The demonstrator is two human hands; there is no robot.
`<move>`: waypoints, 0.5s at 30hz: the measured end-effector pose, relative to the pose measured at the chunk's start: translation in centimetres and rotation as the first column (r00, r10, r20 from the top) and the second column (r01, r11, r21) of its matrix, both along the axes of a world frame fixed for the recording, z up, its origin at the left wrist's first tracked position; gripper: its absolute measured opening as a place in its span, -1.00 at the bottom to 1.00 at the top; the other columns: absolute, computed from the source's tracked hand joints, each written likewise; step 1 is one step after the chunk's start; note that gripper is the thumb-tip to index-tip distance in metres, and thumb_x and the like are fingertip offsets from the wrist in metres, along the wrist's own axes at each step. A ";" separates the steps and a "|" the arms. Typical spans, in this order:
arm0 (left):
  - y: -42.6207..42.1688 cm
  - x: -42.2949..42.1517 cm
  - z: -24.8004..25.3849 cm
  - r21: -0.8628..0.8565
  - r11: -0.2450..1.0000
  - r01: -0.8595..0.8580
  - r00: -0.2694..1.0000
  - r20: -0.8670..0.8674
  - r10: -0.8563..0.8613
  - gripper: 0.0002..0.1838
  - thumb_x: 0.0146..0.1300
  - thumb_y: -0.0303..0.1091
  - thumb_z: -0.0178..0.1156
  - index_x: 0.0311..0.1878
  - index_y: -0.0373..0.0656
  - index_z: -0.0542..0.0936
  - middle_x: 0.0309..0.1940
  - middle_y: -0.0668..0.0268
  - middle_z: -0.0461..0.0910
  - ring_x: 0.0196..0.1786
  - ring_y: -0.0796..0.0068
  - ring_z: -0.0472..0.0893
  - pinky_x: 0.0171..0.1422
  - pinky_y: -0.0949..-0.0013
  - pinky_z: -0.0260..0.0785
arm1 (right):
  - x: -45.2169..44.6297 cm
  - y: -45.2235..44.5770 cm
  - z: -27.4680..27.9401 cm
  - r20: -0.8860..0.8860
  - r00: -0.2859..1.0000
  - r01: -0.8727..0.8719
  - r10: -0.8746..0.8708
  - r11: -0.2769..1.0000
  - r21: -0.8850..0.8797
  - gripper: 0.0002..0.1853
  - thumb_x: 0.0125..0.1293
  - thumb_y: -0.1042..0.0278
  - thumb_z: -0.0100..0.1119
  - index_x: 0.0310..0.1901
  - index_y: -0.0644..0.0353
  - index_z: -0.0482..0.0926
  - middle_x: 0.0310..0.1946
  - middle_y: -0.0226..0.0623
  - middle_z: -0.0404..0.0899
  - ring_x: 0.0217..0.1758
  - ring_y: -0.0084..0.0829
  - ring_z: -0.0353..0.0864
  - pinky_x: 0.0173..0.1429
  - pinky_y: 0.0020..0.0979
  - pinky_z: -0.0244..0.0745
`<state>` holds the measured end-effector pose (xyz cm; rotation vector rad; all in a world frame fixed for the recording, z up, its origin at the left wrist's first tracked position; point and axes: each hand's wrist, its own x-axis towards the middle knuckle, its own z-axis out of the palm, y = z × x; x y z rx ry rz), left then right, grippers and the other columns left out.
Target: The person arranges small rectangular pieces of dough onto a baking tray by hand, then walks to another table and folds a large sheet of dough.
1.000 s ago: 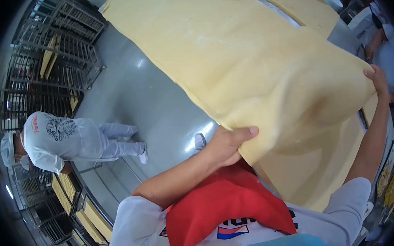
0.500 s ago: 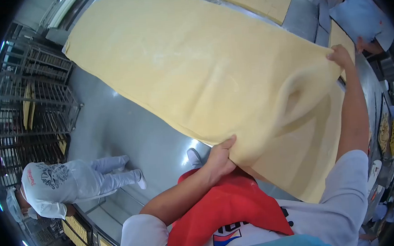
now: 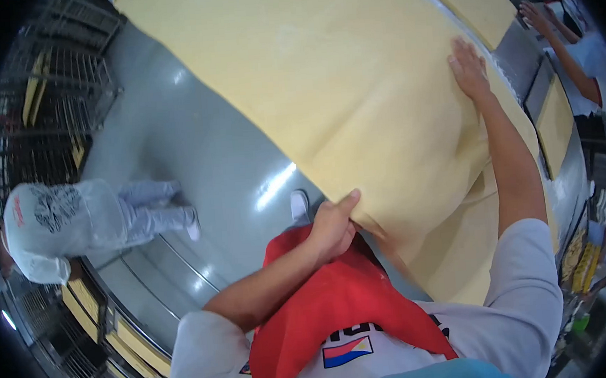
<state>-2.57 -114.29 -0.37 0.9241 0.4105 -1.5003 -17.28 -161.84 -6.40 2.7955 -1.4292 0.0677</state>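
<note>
A big pale-yellow sheet of dough (image 3: pixel 323 68) spreads over the table, its near end lifted and folded over another layer of dough (image 3: pixel 462 255) below. At the sheet's near left edge, my left hand (image 3: pixel 335 223) is closed, pinching the dough between thumb and fingers. My right hand (image 3: pixel 469 68) lies flat on top of the sheet near its far right side, fingers stretched out. Between my hands the dough bulges and wrinkles, with a gap under the fold.
More dough sheets (image 3: pixel 462 2) lie along the far side. At left, a person in white (image 3: pixel 73 215) stands beside trays (image 3: pixel 79 303), and tall metal racks (image 3: pixel 63 79) line the wall. Another person's arm (image 3: pixel 568 65) reaches in at the right. Grey floor (image 3: pixel 201 140) runs along the table's left.
My right hand has let go of the sheet's right edge and moved up and left onto its surface. The raised loop of dough has flattened. My left hand keeps its grip.
</note>
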 end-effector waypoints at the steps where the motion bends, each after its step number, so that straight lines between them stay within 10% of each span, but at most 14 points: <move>1: -0.2 0.2 -0.5 -0.012 0.997 0.072 0.997 -0.032 -0.073 -0.56 0.66 -0.33 0.04 0.45 -0.38 0.36 0.41 0.04 0.50 0.39 0.13 0.58 0.48 0.01 0.50 | 2.4 2.3 0.4 -0.018 0.982 -0.187 0.188 0.982 0.015 -0.31 0.61 -0.11 -0.15 0.66 -0.05 0.16 0.73 -0.31 0.05 0.79 -0.05 -0.07 0.74 0.22 -0.19; 6: -0.4 0.1 -1.2 -0.139 0.977 0.162 0.985 -0.027 -0.167 -0.52 0.63 -0.32 0.10 0.46 -0.39 0.37 0.36 0.05 0.55 0.36 0.12 0.61 0.44 0.02 0.52 | 14.0 19.7 2.8 -0.006 0.746 -0.665 0.666 0.745 0.044 -0.25 0.54 -0.02 0.05 0.66 0.03 0.16 0.73 -0.26 0.03 0.78 -0.06 -0.05 0.73 0.29 -0.22; 12: 1.6 -0.4 -1.1 -0.140 0.933 0.331 0.933 -0.103 -0.346 -0.62 0.54 -0.35 0.24 0.30 -0.31 0.52 0.20 0.13 0.65 0.21 0.18 0.67 0.23 0.09 0.59 | 20.2 33.6 5.8 0.236 0.624 -0.779 0.745 0.567 0.269 -0.24 0.54 -0.12 0.03 0.64 0.06 0.20 0.71 -0.22 0.06 0.81 -0.15 -0.16 0.79 0.14 -0.35; 14: 1.8 -0.1 -2.2 -0.205 0.672 0.711 0.669 0.491 -0.558 -0.66 0.38 -0.32 0.42 0.13 -0.25 0.64 0.02 0.16 0.71 0.09 0.25 0.70 0.07 0.11 0.57 | 20.6 34.8 3.9 0.356 0.509 -0.860 0.784 0.485 0.161 -0.27 0.56 -0.10 -0.01 0.63 0.09 0.23 0.70 -0.17 0.10 0.81 -0.15 -0.14 0.79 0.12 -0.32; 15: 1.2 -0.2 -1.1 -0.232 0.590 0.773 0.614 0.505 -0.607 -0.66 0.38 -0.32 0.42 0.13 -0.25 0.64 0.02 0.16 0.71 0.09 0.25 0.70 0.07 0.11 0.57 | 19.8 34.5 4.6 0.326 0.589 -0.805 0.739 0.574 0.151 -0.27 0.56 -0.10 -0.01 0.63 0.09 0.23 0.70 -0.17 0.10 0.81 -0.15 -0.14 0.79 0.12 -0.32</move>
